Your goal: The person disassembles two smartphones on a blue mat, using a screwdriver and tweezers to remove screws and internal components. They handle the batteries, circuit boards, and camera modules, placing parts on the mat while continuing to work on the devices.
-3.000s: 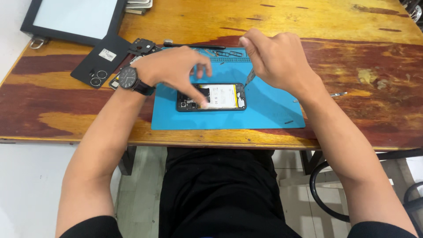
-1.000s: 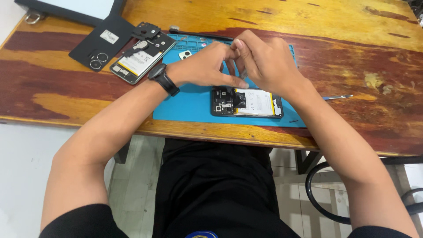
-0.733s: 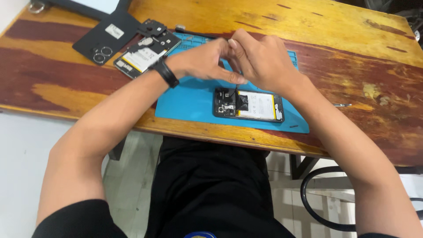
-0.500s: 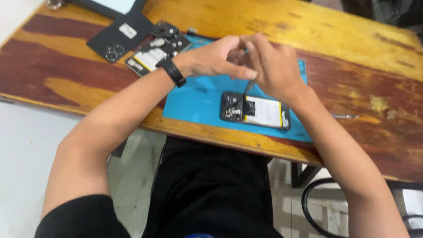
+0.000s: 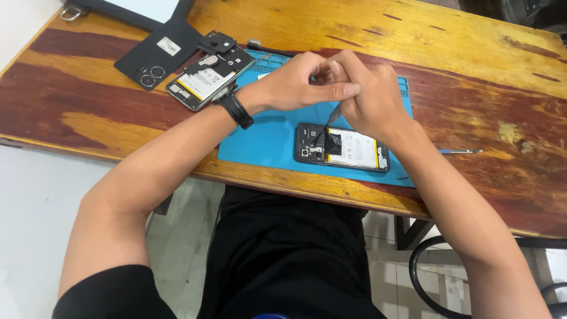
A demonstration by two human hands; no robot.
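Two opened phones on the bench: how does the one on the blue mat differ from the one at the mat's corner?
The phone on the blue mat lies nearly level across the view, under both hands; the phone at the mat's corner sits angled and untouched. The right hand brings tweezers to the first only. Both have backs off, showing a pale battery.

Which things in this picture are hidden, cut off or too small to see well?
Head view only:
- Tool: its handle is hidden inside the right hand.
- Left hand: fingertips are hidden behind the right hand.
- Open phone: small parts too tiny to tell.
- Tablet: cut off by the top edge.
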